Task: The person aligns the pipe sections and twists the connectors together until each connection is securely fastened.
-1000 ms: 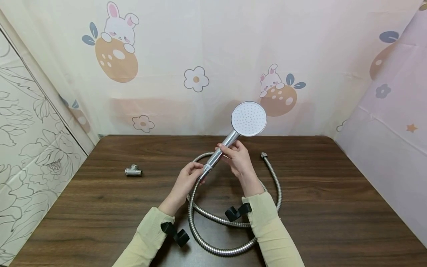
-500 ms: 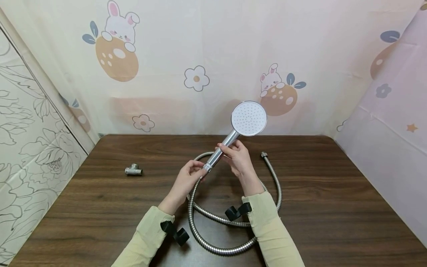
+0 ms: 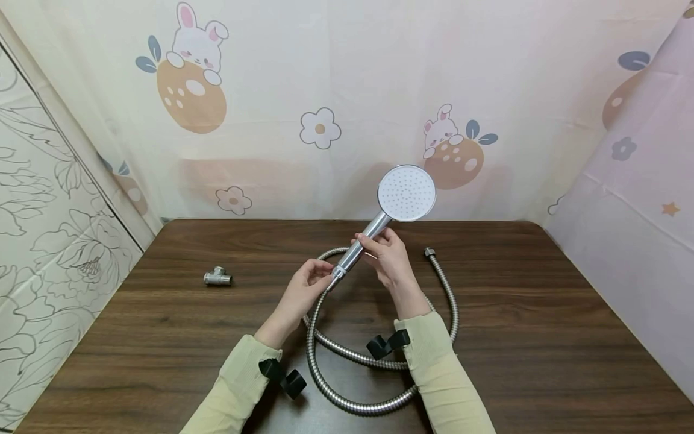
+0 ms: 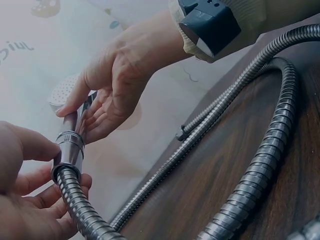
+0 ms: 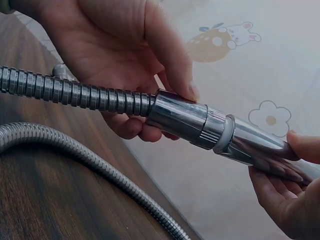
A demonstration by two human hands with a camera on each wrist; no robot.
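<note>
In the head view, my right hand (image 3: 393, 265) grips the chrome handle (image 3: 359, 252) of a shower head (image 3: 406, 193), held tilted above the table with its white perforated face toward me. My left hand (image 3: 300, 296) pinches the smooth chrome nut (image 5: 181, 116) at the end of a metal shower hose (image 3: 347, 405), thumb on top and fingers curled beneath. Between nut and handle, the right wrist view shows a ribbed collar (image 5: 210, 129) and a pale ring (image 5: 225, 135). The left wrist view has the hose running out of the nut, past the left fingers.
The hose loops over the dark wooden table (image 3: 542, 337), its free end fitting (image 3: 429, 252) lying at the right. A small metal T-shaped fitting (image 3: 218, 276) sits at the left. Behind the table hangs a patterned curtain (image 3: 320, 66).
My left thumb and fingers shift around the nut, covering more of it half a second ago than now. The right hand and shower head stay nearly still.
</note>
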